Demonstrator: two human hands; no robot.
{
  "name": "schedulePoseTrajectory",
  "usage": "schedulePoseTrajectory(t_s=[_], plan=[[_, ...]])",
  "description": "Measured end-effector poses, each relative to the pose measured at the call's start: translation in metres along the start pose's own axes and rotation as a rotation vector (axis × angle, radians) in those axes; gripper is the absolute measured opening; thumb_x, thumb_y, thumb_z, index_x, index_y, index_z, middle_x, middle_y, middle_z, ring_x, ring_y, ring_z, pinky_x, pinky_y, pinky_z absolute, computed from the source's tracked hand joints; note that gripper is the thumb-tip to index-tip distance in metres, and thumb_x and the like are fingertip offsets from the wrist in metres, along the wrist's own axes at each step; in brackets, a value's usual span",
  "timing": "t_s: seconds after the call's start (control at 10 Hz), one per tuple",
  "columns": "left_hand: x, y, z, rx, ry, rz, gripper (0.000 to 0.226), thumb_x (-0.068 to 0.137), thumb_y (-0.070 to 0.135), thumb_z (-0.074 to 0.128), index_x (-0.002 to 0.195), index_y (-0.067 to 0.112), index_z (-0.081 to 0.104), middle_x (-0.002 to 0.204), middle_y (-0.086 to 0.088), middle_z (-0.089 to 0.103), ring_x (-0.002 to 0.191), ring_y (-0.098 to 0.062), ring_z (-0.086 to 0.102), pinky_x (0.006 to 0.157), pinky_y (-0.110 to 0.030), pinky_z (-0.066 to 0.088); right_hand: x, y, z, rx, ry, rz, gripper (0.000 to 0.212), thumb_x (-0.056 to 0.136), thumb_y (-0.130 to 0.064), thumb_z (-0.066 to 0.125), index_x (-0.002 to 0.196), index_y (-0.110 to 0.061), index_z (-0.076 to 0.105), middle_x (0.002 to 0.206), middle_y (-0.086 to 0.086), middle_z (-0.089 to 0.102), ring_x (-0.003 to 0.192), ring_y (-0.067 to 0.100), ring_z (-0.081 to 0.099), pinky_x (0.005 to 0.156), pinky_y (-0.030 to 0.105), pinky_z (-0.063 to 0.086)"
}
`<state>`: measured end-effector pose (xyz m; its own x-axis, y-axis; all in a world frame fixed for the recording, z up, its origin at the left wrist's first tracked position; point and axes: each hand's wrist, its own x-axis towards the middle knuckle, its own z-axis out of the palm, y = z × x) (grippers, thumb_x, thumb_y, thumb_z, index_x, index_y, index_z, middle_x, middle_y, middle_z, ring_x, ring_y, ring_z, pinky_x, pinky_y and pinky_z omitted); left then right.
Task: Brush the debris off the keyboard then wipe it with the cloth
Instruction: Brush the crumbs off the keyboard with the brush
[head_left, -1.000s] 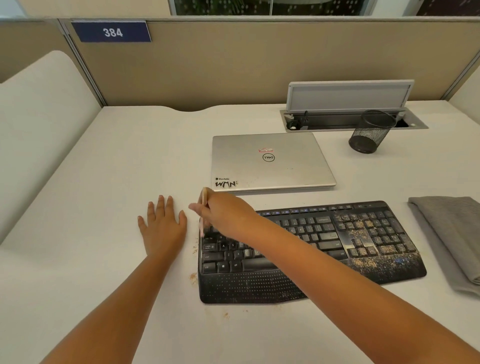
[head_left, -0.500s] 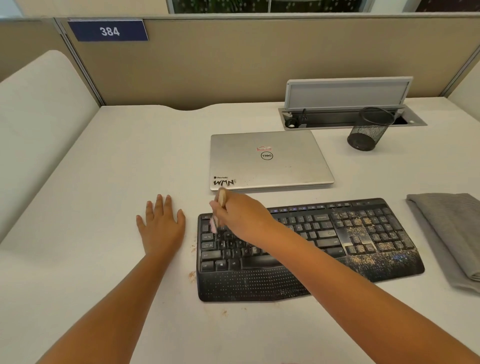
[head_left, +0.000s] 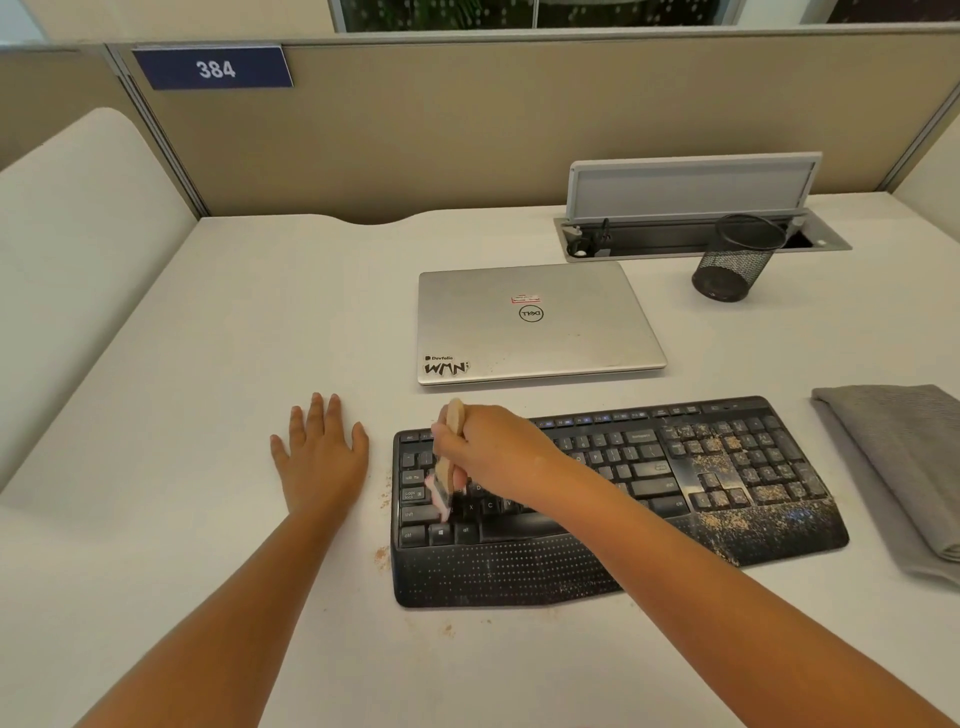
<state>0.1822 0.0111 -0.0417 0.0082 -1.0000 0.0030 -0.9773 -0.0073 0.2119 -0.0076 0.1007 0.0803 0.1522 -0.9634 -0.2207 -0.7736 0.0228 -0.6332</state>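
Two hands over desk (head_left: 208, 364) | left hand (head_left: 321, 457) flat, fingers spread, beside keyboard (head_left: 613, 499) | right hand (head_left: 488, 452) grips brush (head_left: 445, 475), bristles on left keys | debris (head_left: 748, 514) covers right side | folded cloth (head_left: 898, 467) far right

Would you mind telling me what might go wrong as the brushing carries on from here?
1. The debris is thickest at the keyboard's right end, near the cloth; sweeping that way could soil the cloth before wiping.
2. Crumbs already lie on the desk by the left hand, so they may spread rather than leave.
3. The brush in the right hand may push grit between keys.
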Motion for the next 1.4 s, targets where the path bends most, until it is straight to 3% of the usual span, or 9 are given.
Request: schedulePoseTrajectory(t_s=[0.2, 0.3, 0.4, 0.6, 0.8, 0.9, 1.1, 1.3, 1.4], plan=[[0.000, 0.000, 0.000, 0.000, 0.004, -0.003, 0.058, 0.098, 0.043, 0.022, 0.151, 0.022, 0.012, 0.159, 0.001, 0.008, 0.146, -0.022, 0.001, 0.116, -0.049, 0.002, 0.001, -0.005, -0.006, -0.002, 0.123, -0.021, 0.046, 0.100, -0.044, 0.029, 0.094, -0.014, 0.063, 0.078, -0.005, 0.066, 0.071, 0.009, 0.058, 0.067, 0.026, 0.042], [0.000, 0.001, -0.001, -0.002, 0.001, -0.001, 0.058, 0.098, 0.042, 0.023, 0.151, 0.022, 0.012, 0.159, 0.001, 0.008, 0.146, -0.022, 0.001, 0.116, -0.049, 0.002, 0.002, 0.000, -0.004, -0.022, 0.125, -0.005, 0.047, 0.100, -0.047, 0.028, 0.096, -0.013, 0.061, 0.084, 0.000, 0.069, 0.078, 0.015, 0.062, 0.077, 0.032, 0.047], [-0.001, 0.000, -0.001, -0.011, 0.002, 0.002, 0.058, 0.098, 0.042, 0.023, 0.151, 0.022, 0.012, 0.159, 0.001, 0.007, 0.146, -0.022, 0.000, 0.116, -0.049, 0.001, 0.002, 0.005, -0.006, -0.035, 0.048, 0.052, 0.054, 0.100, -0.046, 0.025, 0.089, -0.013, 0.066, 0.070, -0.002, 0.068, 0.069, 0.013, 0.062, 0.083, 0.034, 0.048], [-0.001, 0.000, 0.000, -0.016, 0.005, 0.001, 0.058, 0.098, 0.042, 0.023, 0.151, 0.022, 0.012, 0.159, 0.001, 0.008, 0.146, -0.022, 0.001, 0.116, -0.049, 0.001, 0.005, 0.004, -0.016, 0.013, 0.157, 0.035, 0.055, 0.098, -0.051, 0.030, 0.096, -0.011, 0.067, 0.083, 0.002, 0.071, 0.069, 0.010, 0.059, 0.067, 0.025, 0.043], [-0.001, 0.000, -0.001, -0.021, 0.005, 0.003, 0.058, 0.098, 0.042, 0.023, 0.151, 0.022, 0.012, 0.159, 0.001, 0.008, 0.146, -0.022, 0.001, 0.116, -0.049, 0.001, 0.003, 0.007, -0.010, -0.010, 0.041, 0.072, 0.053, 0.098, -0.051, 0.029, 0.093, -0.016, 0.069, 0.080, 0.002, 0.072, 0.076, 0.016, 0.066, 0.084, 0.033, 0.049], [-0.001, 0.000, -0.001, -0.012, 0.007, 0.004, 0.058, 0.098, 0.042, 0.023, 0.151, 0.021, 0.012, 0.159, 0.000, 0.008, 0.146, -0.022, 0.001, 0.116, -0.049, 0.001, 0.001, 0.003, -0.015, -0.013, 0.049, 0.051, 0.049, 0.098, -0.049, 0.032, 0.094, -0.016, 0.067, 0.079, 0.002, 0.072, 0.076, 0.016, 0.066, 0.082, 0.032, 0.049], [-0.001, 0.000, -0.002, -0.006, 0.010, 0.009, 0.058, 0.098, 0.042, 0.022, 0.151, 0.021, 0.012, 0.159, 0.000, 0.009, 0.146, -0.023, 0.002, 0.116, -0.049, 0.003, -0.005, -0.010, -0.009, 0.180, -0.049, -0.051, 0.023, 0.091, -0.038, 0.058, 0.101, -0.023, 0.072, 0.083, -0.006, 0.071, 0.065, 0.013, 0.063, 0.056, 0.015, 0.044], [-0.001, 0.000, -0.001, -0.010, 0.008, 0.004, 0.058, 0.098, 0.042, 0.023, 0.151, 0.021, 0.013, 0.159, 0.000, 0.009, 0.146, -0.022, 0.002, 0.116, -0.049, 0.002, -0.011, 0.008, -0.030, 0.126, -0.056, 0.125, 0.019, 0.090, -0.028, 0.060, 0.104, -0.018, 0.069, 0.080, -0.003, 0.068, 0.063, 0.006, 0.057, 0.060, 0.013, 0.047], [0.000, -0.001, -0.001, -0.013, 0.007, -0.002, 0.058, 0.098, 0.041, 0.023, 0.151, 0.021, 0.013, 0.159, 0.000, 0.009, 0.146, -0.022, 0.002, 0.116, -0.048, 0.002, -0.020, 0.026, -0.059, 0.021, -0.003, 0.237, 0.013, 0.090, -0.024, 0.061, 0.087, -0.017, 0.071, 0.083, -0.001, 0.071, 0.070, 0.008, 0.064, 0.067, 0.017, 0.051]])
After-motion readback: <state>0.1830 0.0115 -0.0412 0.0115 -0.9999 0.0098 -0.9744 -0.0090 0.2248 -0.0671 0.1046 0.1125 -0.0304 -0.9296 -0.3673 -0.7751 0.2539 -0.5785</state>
